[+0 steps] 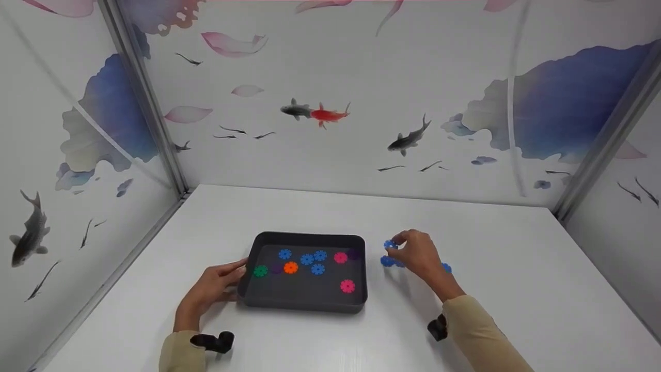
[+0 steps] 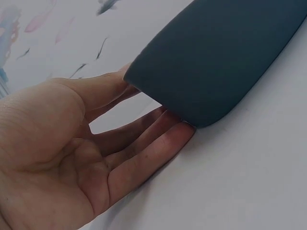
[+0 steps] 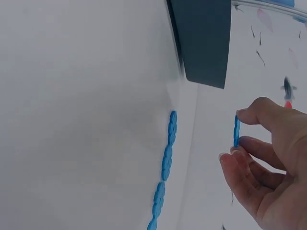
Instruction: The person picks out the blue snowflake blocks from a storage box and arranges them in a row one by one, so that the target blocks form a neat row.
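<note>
My left hand [image 1: 211,287] holds the left end of a dark grey rectangular tray [image 1: 304,302]. In the left wrist view its thumb is at the tray's upper edge, and the other fingers touch the bottom corner. To the right of the tray, my right hand [image 1: 417,253] pinches a blue notched plastic disc [image 3: 237,130] between thumb and fingertips, edge-on to the right wrist camera. Below that hand, several more blue discs [image 3: 167,163] lie in a row on the table, partly hidden by the hand in the head view.
Inside the tray are several blue discs [image 1: 317,269], two pink discs [image 1: 347,286], an orange disc [image 1: 290,267], a green disc [image 1: 261,270] and dark purple ones. The white table [image 1: 465,330] is enclosed by printed panels [image 1: 361,155] at the back and sides.
</note>
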Available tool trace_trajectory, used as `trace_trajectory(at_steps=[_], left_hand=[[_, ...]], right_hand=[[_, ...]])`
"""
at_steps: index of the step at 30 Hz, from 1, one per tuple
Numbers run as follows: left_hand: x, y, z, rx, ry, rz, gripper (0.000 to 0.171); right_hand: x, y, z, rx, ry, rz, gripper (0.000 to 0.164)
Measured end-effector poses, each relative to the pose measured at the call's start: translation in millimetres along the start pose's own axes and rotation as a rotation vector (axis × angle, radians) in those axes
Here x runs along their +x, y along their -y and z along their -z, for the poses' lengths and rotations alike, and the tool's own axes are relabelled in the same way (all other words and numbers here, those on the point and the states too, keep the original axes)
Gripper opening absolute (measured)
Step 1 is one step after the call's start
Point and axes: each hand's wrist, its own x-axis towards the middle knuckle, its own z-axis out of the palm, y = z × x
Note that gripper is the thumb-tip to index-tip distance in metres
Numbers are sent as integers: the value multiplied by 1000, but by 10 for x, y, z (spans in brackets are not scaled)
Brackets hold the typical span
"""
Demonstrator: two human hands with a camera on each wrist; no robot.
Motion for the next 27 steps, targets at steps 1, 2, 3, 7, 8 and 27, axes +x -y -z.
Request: trace_trajectory(at_steps=[1, 2, 3, 7, 8, 27], left_hand=[[0, -2, -1, 2, -1, -1, 53], [-1, -4, -3, 3, -1, -2, 53], [1, -5, -3, 7, -2, -4, 53], [9, -8, -3, 8, -10, 0, 52], [10, -7, -1, 8, -12, 2, 52], [3, 8, 0, 1, -1, 5, 51]], right_hand=[[-1, -40, 23, -5, 2, -7, 28], [-3, -81, 48, -11, 3, -9, 28], [-4, -125, 71, -15, 4, -12, 29], [-14, -295, 163, -53, 4, -11, 31], [-17, -340, 186, -62, 5, -12, 31], [-203, -985, 612, -105, 35, -72, 33]])
